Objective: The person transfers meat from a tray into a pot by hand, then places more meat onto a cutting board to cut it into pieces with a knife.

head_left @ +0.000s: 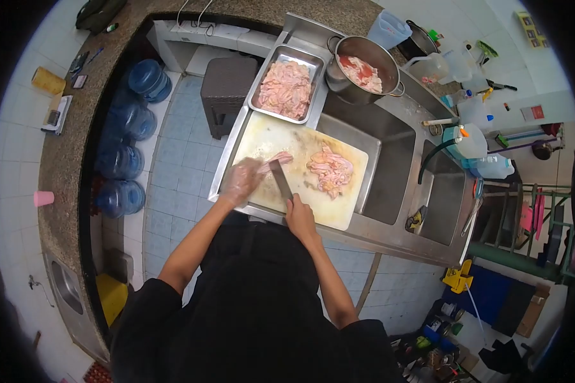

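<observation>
My left hand, in a clear plastic glove, is closed on one end of a pink strip of raw meat lying on the white cutting board. Motion blurs its fingers a little. My right hand grips the handle of a knife, whose broad blade points away from me and meets the strip. To the right of the blade, a pile of raw meat strips rests on the same board. The board lies partly over the sink.
Beyond the board are a metal tray heaped with raw meat and a steel pot containing meat and reddish liquid. The sink basin lies to the right. A brown stool and large blue water bottles stand to the left.
</observation>
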